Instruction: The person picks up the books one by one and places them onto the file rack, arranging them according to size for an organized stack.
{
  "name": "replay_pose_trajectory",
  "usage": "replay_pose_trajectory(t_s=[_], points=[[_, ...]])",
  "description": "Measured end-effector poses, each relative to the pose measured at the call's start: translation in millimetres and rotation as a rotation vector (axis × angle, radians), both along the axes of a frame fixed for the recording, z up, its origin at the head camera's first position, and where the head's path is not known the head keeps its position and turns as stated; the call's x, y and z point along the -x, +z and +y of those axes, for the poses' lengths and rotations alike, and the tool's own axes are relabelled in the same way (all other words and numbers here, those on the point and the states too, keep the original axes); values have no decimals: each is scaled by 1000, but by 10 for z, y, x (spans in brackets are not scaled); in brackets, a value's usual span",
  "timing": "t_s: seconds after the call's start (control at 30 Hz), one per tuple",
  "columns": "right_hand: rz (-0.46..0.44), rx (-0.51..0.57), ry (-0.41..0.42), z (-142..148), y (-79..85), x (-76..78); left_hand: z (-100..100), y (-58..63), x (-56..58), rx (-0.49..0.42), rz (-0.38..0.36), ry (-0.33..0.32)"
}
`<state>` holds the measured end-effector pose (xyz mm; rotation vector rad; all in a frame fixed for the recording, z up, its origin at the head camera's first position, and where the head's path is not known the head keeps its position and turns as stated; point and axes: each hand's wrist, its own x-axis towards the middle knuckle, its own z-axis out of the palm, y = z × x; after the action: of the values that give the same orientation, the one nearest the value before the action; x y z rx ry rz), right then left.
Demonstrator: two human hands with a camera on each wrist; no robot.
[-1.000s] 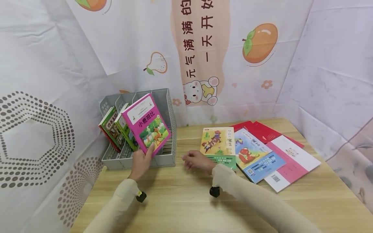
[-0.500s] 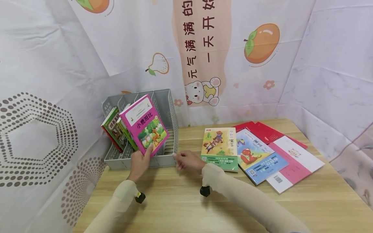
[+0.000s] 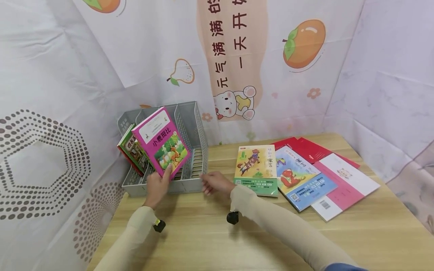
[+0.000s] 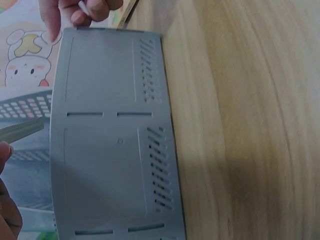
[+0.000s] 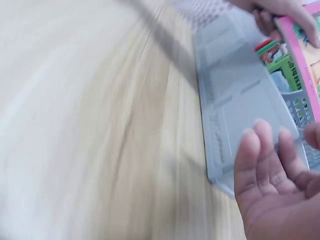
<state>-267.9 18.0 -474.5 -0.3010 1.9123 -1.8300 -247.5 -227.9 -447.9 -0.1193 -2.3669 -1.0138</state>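
A pink-covered book (image 3: 162,145) is tilted above the middle of the grey desktop file rack (image 3: 190,185), held near its lower edge by my left hand (image 3: 157,189), thumb on the front cover. The left wrist view shows the book edge-on (image 4: 22,131) above the compartments, with fingers (image 4: 6,210) beside it. At the rack's front right corner, my right hand (image 3: 217,183) has thumb and fingers about the rim; in the right wrist view its curled fingers (image 5: 265,160) partly cover that corner. Green-spined books (image 3: 132,150) stand slanted in the left compartments.
Right of the rack lies a yellow-and-green book (image 3: 255,169), then a blue book (image 3: 301,180) overlapping a pink-and-white book (image 3: 344,184) and red booklets (image 3: 306,152). Patterned cloth (image 3: 162,45) hangs behind the wooden table (image 3: 203,237).
My right hand has moved left from beside the yellow-and-green book to the rack's corner. The pink book, still in my left hand, has shifted left over the rack.
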Motion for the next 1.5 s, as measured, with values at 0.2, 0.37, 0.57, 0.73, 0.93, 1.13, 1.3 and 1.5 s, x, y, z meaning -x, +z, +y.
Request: replay_pose_trajectory(t_s=[0.2, 0.37, 0.57, 0.73, 0.93, 1.13, 1.3, 1.5], points=[[-47, 25, 0, -38, -11, 0, -108, -2, 41, -1, 28, 19], [-43, 12, 12, -38, 7, 15, -210, 5, 60, -3, 10, 48], [-50, 9, 20, -19, 32, -2, -292, 23, 71, 18, -22, 90], [-41, 13, 30, -20, 13, -5, -378, 21, 74, 24, -7, 94], [-42, 10, 42, -20, -35, 22, -498, -6, 86, 47, 16, 133], [-27, 10, 41, -6, -26, 32, -590, -4, 112, 52, 32, 185], [-23, 8, 46, -5, -37, 23, -654, 2, 100, 72, 46, 195], [-18, 8, 46, -1, -37, 20, -693, 20, 73, 65, 44, 210]])
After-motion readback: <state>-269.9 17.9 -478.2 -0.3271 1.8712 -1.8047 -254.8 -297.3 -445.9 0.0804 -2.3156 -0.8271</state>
